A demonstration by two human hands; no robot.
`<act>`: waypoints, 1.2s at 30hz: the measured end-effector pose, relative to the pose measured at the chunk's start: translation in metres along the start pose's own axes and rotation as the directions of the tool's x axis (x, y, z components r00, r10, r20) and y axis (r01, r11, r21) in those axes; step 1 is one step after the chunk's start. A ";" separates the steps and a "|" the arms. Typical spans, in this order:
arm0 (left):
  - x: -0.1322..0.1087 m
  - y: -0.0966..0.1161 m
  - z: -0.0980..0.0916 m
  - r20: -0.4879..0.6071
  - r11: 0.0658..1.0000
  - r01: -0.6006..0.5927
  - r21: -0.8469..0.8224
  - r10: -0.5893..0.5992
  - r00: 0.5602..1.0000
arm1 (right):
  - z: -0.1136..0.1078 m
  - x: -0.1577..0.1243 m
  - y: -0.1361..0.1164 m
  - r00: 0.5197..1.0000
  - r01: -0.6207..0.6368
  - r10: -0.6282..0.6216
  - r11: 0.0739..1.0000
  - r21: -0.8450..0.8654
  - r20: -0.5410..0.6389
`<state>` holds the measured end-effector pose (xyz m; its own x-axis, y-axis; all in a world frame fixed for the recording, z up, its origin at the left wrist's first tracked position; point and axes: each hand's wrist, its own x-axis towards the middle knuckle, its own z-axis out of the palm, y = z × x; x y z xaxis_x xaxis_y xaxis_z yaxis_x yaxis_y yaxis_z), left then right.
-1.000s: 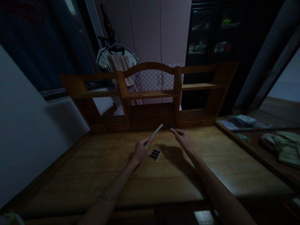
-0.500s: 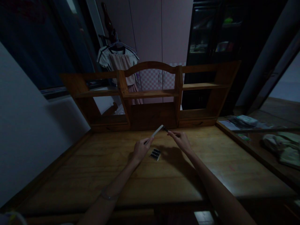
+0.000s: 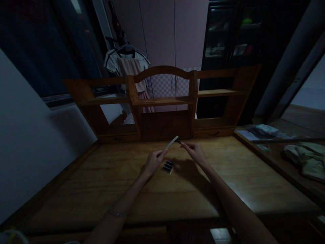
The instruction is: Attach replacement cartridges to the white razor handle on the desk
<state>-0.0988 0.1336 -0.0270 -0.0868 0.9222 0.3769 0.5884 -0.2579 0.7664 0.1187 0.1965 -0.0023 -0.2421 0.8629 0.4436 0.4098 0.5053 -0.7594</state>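
Note:
My left hand [image 3: 153, 163] is closed around the lower part of a slim whitish stick [image 3: 172, 142], which slants up and to the right. Between the thumb and fingers of my right hand [image 3: 196, 153] is a small thin black piece [image 3: 178, 141]. Its far end meets the stick near the top; whether they are joined I cannot tell. On the table just right of my left hand lies a small flat pack [image 3: 168, 166] with several dark strips in pale edging. Dim light hides finer detail.
Both forearms rest over a wooden table [image 3: 101, 183]. A wooden shelf unit [image 3: 162, 101] with drawers stands along its far edge. To the right, folded cloth [image 3: 312, 157] and a plastic-wrapped bundle [image 3: 265, 130] lie on a lower surface. A white wall [image 3: 22, 142] borders the left.
The black piece has come up against the whitish stick near its top, where a slightly different angle showed before. My left hand has shifted slightly right; the pack stays put.

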 end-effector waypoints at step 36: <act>0.005 -0.016 0.008 0.380 0.773 0.471 -0.425 -0.320 0.868 | 0.000 0.002 0.000 0.951 -0.290 0.215 0.869 0.401 0.223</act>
<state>-0.1023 0.1444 -0.0413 0.0419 0.9924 -0.1155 0.0723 0.1123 0.9910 0.1179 0.1982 -0.0011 -0.3386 0.9285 0.1524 0.0735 0.1876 -0.9795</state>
